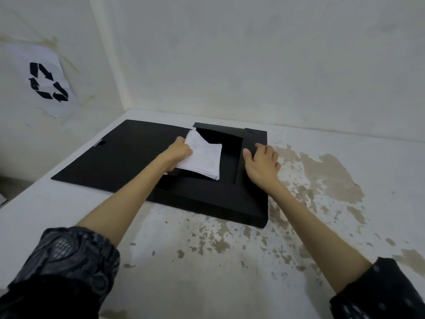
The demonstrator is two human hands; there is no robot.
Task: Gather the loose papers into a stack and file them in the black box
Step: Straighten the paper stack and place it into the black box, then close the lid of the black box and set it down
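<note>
Black and matte, the black box [220,203] is a flat cardboard file case with sharp folded flaps, and it lies on a white table [207,272] whose paint is worn away in brown, rough patches, mostly under and beyond the right hand. Its wide lid [110,155] is opened flat to the outer side of the left hand, smooth and without shine.

White, thin and slightly curled, the stack of papers [202,158] is tilted, with its far corner raised and its near edge low inside the opening of the box. The sheets look soft and a little uneven at the edges, so the layers are visible at the near corner.

The left hand [178,153] is closed on the left edge of the stack, fingers curled over the top; the thumb is hidden. The right hand [262,162] is nearly flat and spread, palm down, pressing the right side flap [253,139] of the box, with the thumb at the inner edge of the flap. It holds nothing.

Between the two hands the inside of the box is dark and I cannot tell if other sheets lie there. Both forearms are bare, with dark patterned sleeves [69,261] pushed up.

Far beyond the left hand, a crumpled sheet with a black recycling sign [48,81] is stuck on the white wall [253,54].
</note>
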